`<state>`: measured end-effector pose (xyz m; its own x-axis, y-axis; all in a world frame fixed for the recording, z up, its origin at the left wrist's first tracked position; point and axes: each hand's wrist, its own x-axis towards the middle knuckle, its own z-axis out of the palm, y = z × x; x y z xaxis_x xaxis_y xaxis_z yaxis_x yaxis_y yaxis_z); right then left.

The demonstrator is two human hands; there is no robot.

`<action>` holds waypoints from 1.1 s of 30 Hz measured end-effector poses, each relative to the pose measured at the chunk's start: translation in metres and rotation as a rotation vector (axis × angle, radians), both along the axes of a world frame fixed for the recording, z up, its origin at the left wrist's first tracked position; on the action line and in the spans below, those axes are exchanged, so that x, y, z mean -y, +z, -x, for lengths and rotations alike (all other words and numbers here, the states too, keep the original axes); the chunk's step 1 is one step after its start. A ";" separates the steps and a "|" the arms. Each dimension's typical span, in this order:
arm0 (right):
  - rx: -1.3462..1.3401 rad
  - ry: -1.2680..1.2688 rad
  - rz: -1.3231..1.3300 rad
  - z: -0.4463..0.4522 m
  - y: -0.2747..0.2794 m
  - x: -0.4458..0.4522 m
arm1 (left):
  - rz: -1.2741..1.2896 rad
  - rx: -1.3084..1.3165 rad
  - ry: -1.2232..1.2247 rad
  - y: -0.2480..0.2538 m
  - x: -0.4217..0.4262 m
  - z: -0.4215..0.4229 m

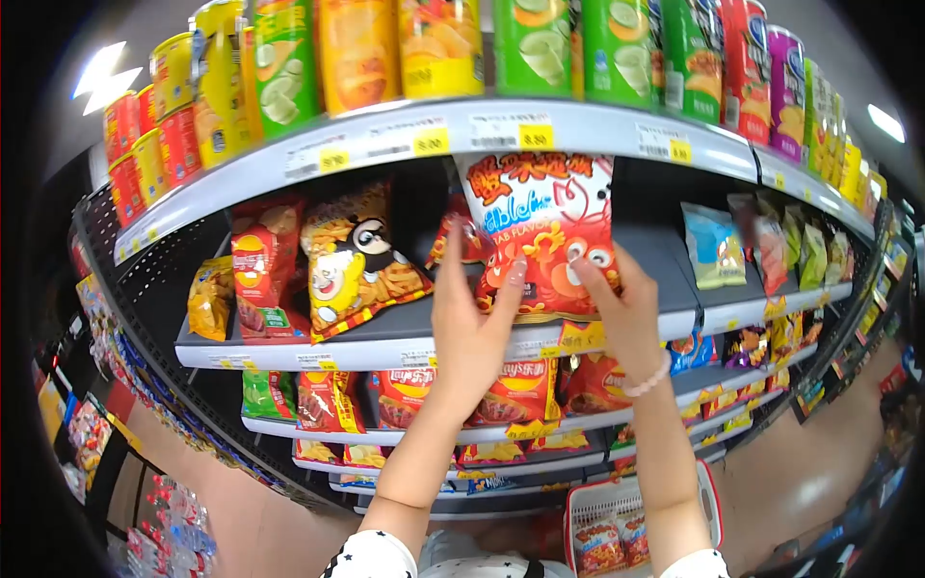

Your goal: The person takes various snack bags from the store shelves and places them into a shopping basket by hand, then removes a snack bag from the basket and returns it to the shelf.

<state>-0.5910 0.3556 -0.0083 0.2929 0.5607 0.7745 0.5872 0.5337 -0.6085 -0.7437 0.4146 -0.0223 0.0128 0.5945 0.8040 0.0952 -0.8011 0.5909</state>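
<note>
A white and red bag of crab-flavour snacks (544, 222) stands upright at the front of the upper shelf, its printed face toward me. My left hand (470, 313) grips its left side, thumb across the front. On the right side my right hand (624, 301) holds it the same way, with a beaded bracelet on that wrist. The fingers behind the bag are hidden. Just left of my left hand, a red snack bag (461, 231) lies partly covered. Further left is a yellow bag with cartoon figures (356, 265), beside a red Lay's bag (265, 270).
Chip canisters (535, 48) line the shelf above, over a price rail (414, 143). More bags, including a blue and cream one (714, 246), stand to the right. Lower shelves hold several Lay's bags (409, 397). A white and red basket (711, 496) with snack bags is below my right arm.
</note>
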 end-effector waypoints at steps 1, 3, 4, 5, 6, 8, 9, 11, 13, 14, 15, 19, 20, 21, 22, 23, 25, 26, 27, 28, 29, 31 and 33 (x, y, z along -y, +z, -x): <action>-0.114 0.083 0.084 0.001 0.007 0.020 | 0.106 0.062 -0.143 -0.001 0.010 0.002; -0.277 0.151 0.168 -0.004 -0.002 0.046 | 0.187 0.167 -0.421 -0.007 0.019 0.003; -0.281 0.125 0.172 -0.008 -0.015 0.060 | 0.372 0.200 -0.590 -0.020 0.030 0.006; -0.223 0.108 0.223 -0.015 -0.031 0.076 | 0.515 0.190 -0.759 -0.025 0.046 0.004; -0.169 0.094 0.282 -0.023 -0.050 0.095 | 0.670 0.183 -0.921 -0.035 0.059 0.001; -0.306 0.115 0.413 -0.042 -0.107 0.131 | 0.595 -0.050 -0.828 -0.087 0.079 -0.013; -0.398 0.133 0.498 -0.048 -0.127 0.151 | 0.650 -0.096 -0.839 -0.102 0.096 -0.023; -0.486 0.117 0.568 -0.071 -0.207 0.193 | 0.744 -0.309 -0.848 -0.161 0.117 -0.050; -0.580 -0.140 0.634 -0.077 -0.297 0.241 | 0.830 -0.520 -0.848 -0.227 0.140 -0.072; -0.586 -0.348 0.764 -0.068 -0.319 0.260 | 0.981 -0.697 -0.846 -0.250 0.152 -0.083; -0.755 -0.391 0.887 -0.067 -0.358 0.280 | 0.997 -0.784 -0.886 -0.293 0.167 -0.091; -1.100 -0.603 0.736 -0.046 -0.411 0.316 | 0.976 -1.037 -1.016 -0.376 0.210 -0.110; -1.142 -0.642 0.781 -0.047 -0.422 0.323 | 0.941 -1.012 -1.054 -0.396 0.218 -0.111; -1.185 -0.681 0.825 -0.048 -0.433 0.332 | 0.906 -0.986 -1.091 -0.417 0.224 -0.113; -1.196 -0.690 0.830 -0.050 -0.435 0.335 | 0.915 -0.996 -1.099 -0.428 0.224 -0.116; -1.143 -0.685 0.978 -0.056 -0.435 0.331 | 1.031 -1.022 -1.128 -0.438 0.222 -0.120; -1.053 -0.685 1.036 -0.062 -0.429 0.311 | 1.226 -1.020 -1.052 -0.482 0.225 -0.122; -0.950 -0.628 1.059 -0.070 -0.446 0.308 | 1.303 -0.987 -0.946 -0.523 0.234 -0.120; -0.844 -0.566 1.083 -0.078 -0.471 0.305 | 1.174 -0.806 -0.913 -0.564 0.241 -0.117; -0.844 -0.564 1.097 -0.083 -0.490 0.302 | 1.194 -0.986 -0.851 -0.577 0.238 -0.114; -0.704 -0.580 1.236 -0.088 -0.507 0.296 | 1.170 -0.962 -0.850 -0.558 0.235 -0.114; -0.547 -0.579 1.363 -0.093 -0.548 0.289 | 1.143 -0.930 -0.832 -0.536 0.231 -0.113; -0.347 -0.511 1.392 -0.094 -0.585 0.292 | 1.095 -1.212 -0.961 -0.535 0.223 -0.113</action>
<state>-0.4968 0.0633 -0.5932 0.7262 0.5493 -0.4134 0.2524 -0.7724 -0.5829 -0.6305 0.1914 -0.5569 0.7956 0.2152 -0.5662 0.6034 -0.1982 0.7724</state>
